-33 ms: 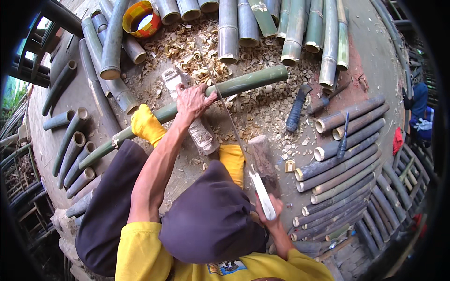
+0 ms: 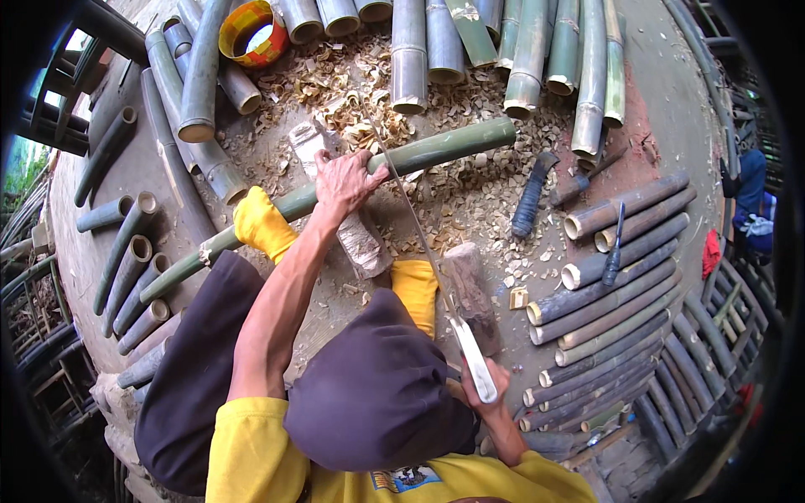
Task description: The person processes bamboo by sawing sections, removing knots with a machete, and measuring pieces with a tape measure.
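A long green bamboo pole (image 2: 453,147) lies slantwise across a pale wooden block (image 2: 362,247). My left hand (image 2: 344,183) presses down on the pole with its fingers wrapped over the top. Just right of those fingers, the thin blade of a handsaw (image 2: 417,220) crosses the bamboo. Low on the right, my right hand (image 2: 490,381) grips the saw's white handle. One foot in a yellow sock (image 2: 262,225) rests against the pole on the left; the other yellow sock (image 2: 414,293) shows beside a short log (image 2: 470,289).
Wood shavings (image 2: 478,201) cover the ground. Cut bamboo tubes (image 2: 408,59) stand at the back, with more tubes (image 2: 612,314) stacked right and others (image 2: 134,272) left. A dark-handled blade (image 2: 530,201) and a slim dark tool (image 2: 615,247) lie rightward. A red-yellow ring (image 2: 275,46) sits back left.
The saw and my right hand have shifted slightly back toward me and to the right. My left hand and the bamboo pole have stayed in place.
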Tool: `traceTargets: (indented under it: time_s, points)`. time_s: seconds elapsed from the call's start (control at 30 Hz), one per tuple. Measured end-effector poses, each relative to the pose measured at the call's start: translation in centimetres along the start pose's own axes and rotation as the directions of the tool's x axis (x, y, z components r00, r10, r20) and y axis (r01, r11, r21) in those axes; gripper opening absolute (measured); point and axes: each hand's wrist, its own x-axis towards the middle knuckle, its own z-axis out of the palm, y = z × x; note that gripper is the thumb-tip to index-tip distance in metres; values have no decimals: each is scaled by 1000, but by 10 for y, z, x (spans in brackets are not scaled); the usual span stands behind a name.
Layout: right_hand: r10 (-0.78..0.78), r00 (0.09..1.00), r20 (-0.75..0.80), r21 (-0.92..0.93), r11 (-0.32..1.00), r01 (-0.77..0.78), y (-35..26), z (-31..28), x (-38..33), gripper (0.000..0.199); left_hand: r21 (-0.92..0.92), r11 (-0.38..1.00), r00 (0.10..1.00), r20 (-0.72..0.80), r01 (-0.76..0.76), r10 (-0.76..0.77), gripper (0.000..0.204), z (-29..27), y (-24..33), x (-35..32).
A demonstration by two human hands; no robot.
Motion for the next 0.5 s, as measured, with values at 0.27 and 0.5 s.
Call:
traceTargets:
  time_s: [0.27, 0.5]
  points:
    - [70, 997, -33, 157, 986, -64, 26, 65, 90, 9, -74, 994, 996, -37, -82, 79, 54, 2, 10, 10]
    - [-80, 995, -52, -5, 997, 80, 17, 17, 8, 7, 9, 991, 989, 52, -136, 136, 31, 1, -2, 7]
